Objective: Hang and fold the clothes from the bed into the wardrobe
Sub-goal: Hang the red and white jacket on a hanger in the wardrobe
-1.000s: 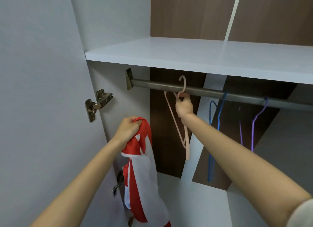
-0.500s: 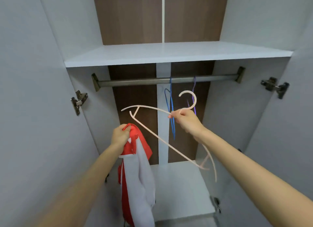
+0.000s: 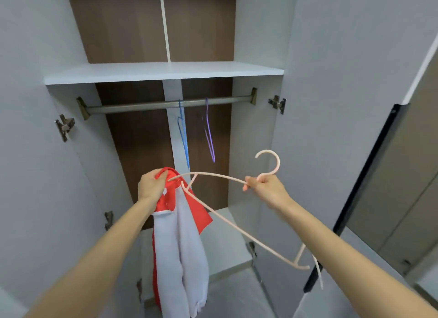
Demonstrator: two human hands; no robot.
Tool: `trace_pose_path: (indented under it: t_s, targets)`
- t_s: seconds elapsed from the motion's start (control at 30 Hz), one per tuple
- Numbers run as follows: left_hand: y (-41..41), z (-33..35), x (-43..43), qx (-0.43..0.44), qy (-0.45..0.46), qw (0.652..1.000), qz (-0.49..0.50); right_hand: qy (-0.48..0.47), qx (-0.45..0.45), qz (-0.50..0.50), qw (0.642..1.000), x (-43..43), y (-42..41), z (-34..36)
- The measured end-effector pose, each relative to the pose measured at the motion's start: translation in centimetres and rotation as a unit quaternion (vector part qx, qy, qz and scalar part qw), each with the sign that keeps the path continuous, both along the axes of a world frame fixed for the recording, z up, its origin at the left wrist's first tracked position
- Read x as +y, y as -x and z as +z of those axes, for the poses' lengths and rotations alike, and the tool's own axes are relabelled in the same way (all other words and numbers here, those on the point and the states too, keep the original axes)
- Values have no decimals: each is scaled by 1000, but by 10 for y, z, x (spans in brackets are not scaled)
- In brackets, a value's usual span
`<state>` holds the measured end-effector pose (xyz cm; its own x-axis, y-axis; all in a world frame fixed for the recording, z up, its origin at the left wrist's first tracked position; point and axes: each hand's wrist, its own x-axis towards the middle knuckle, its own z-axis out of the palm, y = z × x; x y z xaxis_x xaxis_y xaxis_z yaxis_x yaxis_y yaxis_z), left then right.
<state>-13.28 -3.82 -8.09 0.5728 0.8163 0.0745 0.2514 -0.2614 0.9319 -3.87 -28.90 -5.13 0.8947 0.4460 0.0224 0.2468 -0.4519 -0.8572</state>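
blue hanger (image 3: 183, 139) and purple hanger (image 3: 209, 137) hanging near each other — black-edged brown panel (image 3: 407, 180) at far right

- The pink hanger (image 3: 237, 227), hooked on the rail (image 3: 142, 106) a second ago, is now off it and held out in front of the wardrobe, lower and nearer.
- The right hand (image 3: 267, 192), then up at the rail, has come down and to the right, gripping the hanger's neck just below the hook.
- The hanger's left tip, apart from the red and white garment (image 3: 180, 241) half a second ago, now reaches its red collar beside the left hand (image 3: 151, 187).
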Motion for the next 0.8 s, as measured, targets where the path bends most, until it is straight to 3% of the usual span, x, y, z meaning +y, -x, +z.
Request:
trace_pose_path:
  t_s: [0.33,0.47,0.6,0.7,0.8]
  targets:
    - [89,-5,-131,9,-10,999,-47,48,49,24,997,-140,100,-25]
    - [111,15,-197,-16,29,991,-129,82,-2,18,996,-149,139,-36]
    - [138,48,-257,-107,90,971,-192,106,-80,-44,990,-144,163,-52]
    - [168,58,-282,-158,122,953,-230,-49,-48,-106,992,-138,178,-52]
    - [205,53,-266,-142,-14,960,-242,-223,13,-139,965,-141,190,-37]
